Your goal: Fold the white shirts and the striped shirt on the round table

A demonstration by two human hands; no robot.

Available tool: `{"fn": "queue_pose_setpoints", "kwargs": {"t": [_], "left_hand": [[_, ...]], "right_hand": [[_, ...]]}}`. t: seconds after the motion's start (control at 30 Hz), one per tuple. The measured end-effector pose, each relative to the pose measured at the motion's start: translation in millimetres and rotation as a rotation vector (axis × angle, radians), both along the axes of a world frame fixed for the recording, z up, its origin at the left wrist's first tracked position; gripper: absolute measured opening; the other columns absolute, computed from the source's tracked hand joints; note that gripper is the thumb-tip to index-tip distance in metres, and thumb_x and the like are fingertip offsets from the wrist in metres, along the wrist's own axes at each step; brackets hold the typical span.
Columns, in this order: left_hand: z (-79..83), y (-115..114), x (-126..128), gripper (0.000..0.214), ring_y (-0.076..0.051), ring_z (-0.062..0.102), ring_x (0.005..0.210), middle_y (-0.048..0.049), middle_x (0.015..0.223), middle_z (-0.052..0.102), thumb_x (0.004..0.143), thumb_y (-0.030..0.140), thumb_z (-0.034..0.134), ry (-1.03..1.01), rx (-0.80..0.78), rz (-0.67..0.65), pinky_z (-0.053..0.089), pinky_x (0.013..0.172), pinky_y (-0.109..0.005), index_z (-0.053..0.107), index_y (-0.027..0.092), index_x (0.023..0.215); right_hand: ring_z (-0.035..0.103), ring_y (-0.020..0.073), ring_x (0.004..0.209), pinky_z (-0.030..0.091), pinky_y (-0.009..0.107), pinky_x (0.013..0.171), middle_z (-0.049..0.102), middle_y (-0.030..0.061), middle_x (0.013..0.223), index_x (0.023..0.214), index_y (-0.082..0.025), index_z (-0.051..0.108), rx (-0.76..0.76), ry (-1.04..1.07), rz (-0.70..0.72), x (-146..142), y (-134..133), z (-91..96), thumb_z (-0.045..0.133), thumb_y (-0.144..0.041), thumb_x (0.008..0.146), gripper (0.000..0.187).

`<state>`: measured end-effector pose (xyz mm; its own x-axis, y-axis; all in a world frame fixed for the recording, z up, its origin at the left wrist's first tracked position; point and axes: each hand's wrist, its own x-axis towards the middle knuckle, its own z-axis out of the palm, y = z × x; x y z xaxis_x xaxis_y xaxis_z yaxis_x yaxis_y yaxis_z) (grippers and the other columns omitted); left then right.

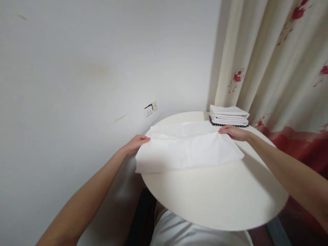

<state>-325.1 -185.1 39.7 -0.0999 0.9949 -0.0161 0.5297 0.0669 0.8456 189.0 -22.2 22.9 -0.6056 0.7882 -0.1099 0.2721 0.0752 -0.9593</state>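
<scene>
A white cloth lies spread sideways over a round white table, with a fold running across it. My left hand pinches its left edge between thumb and fingers, at the table's left rim. At the cloth's far right corner my right hand pinches the fabric in the same way. Between the two hands the cloth is held slightly raised along the fold, and its left end reaches past the table's rim. The fingertips behind the fabric are hidden.
A stack of folded white cloths sits at the table's back right, on a black-and-white patterned piece. A pale curtain with red flowers hangs close on the right. The white wall with a socket borders the left and back.
</scene>
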Motion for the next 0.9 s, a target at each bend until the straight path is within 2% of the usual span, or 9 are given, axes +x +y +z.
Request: {"fn": "queue_pose_setpoints", "kwargs": {"t": [0.13,0.27,0.4,0.5,0.6,0.67,0.73,0.83,0.9], "left_hand": [[-21.3,32,-8,0.051,-0.017,0.054,0.061,-0.0022,0.062,0.062,0.069,0.065,0.066,0.191,-0.019,-0.059,0.039,0.057,-0.025,0.069,0.014,0.068],[-30.0,51,-11,0.045,-0.017,0.050,0.060,0.0003,0.055,0.056,0.073,0.060,0.058,0.445,0.027,-0.096,0.034,0.057,-0.025,0.068,0.017,0.061],[-29.2,58,-14,0.042,-0.018,0.052,0.062,-0.0019,0.059,0.061,0.079,0.053,0.053,0.644,0.026,-0.121,0.034,0.060,-0.026,0.069,0.018,0.064],[-24.7,64,-20,0.044,-0.018,0.053,0.062,-0.0047,0.062,0.063,0.086,0.049,0.047,0.809,-0.036,-0.218,0.035,0.062,-0.027,0.068,0.017,0.063],[-15.5,73,-17,0.040,-0.021,0.060,0.073,-0.0090,0.077,0.069,0.089,0.044,0.047,0.898,-0.052,-0.259,0.040,0.070,-0.029,0.071,0.016,0.074],[-8.1,83,0,0.038,-0.024,0.063,0.088,-0.0129,0.095,0.072,0.091,0.043,0.047,0.897,0.037,-0.247,0.043,0.079,-0.032,0.073,0.015,0.090],[-2.2,93,30,0.042,-0.026,0.063,0.098,-0.0149,0.108,0.071,0.094,0.043,0.043,0.810,0.122,-0.296,0.043,0.087,-0.034,0.072,0.014,0.103],[0.3,110,81,0.045,-0.024,0.064,0.096,-0.0121,0.108,0.072,0.096,0.047,0.042,0.563,0.056,-0.506,0.044,0.085,-0.032,0.071,0.015,0.107],[-2.8,120,105,0.043,-0.022,0.063,0.086,-0.0093,0.097,0.073,0.093,0.051,0.049,0.459,-0.032,-0.630,0.043,0.076,-0.030,0.072,0.014,0.100]], "right_hand": [[0.048,0.0128,0.060,0.036,0.027,0.058,0.060,-0.0001,0.063,0.069,-0.013,0.067,0.129,-0.187,0.092,1,25,-24.8,0.073,-0.056,0.072,0.043],[0.046,0.0130,0.061,0.034,0.027,0.058,0.057,-0.0015,0.060,0.066,-0.014,0.066,0.310,-0.272,0.073,-2,41,-42.6,0.065,-0.057,0.076,0.044],[0.046,0.0139,0.059,0.035,0.028,0.058,0.055,-0.0019,0.054,0.060,-0.016,0.063,0.384,-0.330,0.034,-10,52,-51.2,0.063,-0.055,0.073,0.041],[0.050,0.0150,0.060,0.038,0.028,0.059,0.059,-0.0010,0.057,0.063,-0.017,0.065,0.432,-0.343,0.003,-15,55,-50.8,0.065,-0.051,0.070,0.034],[0.051,0.0154,0.061,0.038,0.028,0.058,0.061,-0.0001,0.060,0.067,-0.017,0.067,0.434,-0.350,0.007,-17,54,-47.0,0.066,-0.046,0.070,0.030],[0.051,0.0156,0.061,0.038,0.028,0.058,0.061,0.0001,0.060,0.067,-0.017,0.066,0.424,-0.345,0.016,-17,53,-44.5,0.064,-0.045,0.072,0.028],[0.051,0.0160,0.061,0.038,0.028,0.059,0.061,0.0003,0.061,0.068,-0.017,0.066,0.417,-0.345,0.019,-16,52,-42.7,0.063,-0.044,0.074,0.028],[0.051,0.0162,0.061,0.037,0.029,0.059,0.061,0.0006,0.062,0.070,-0.017,0.067,0.414,-0.373,0.020,-15,50,-42.1,0.062,-0.045,0.076,0.029],[0.050,0.0162,0.061,0.038,0.029,0.059,0.060,0.0005,0.062,0.070,-0.017,0.067,0.417,-0.378,0.020,-16,50,-42.9,0.061,-0.045,0.078,0.030]]}}
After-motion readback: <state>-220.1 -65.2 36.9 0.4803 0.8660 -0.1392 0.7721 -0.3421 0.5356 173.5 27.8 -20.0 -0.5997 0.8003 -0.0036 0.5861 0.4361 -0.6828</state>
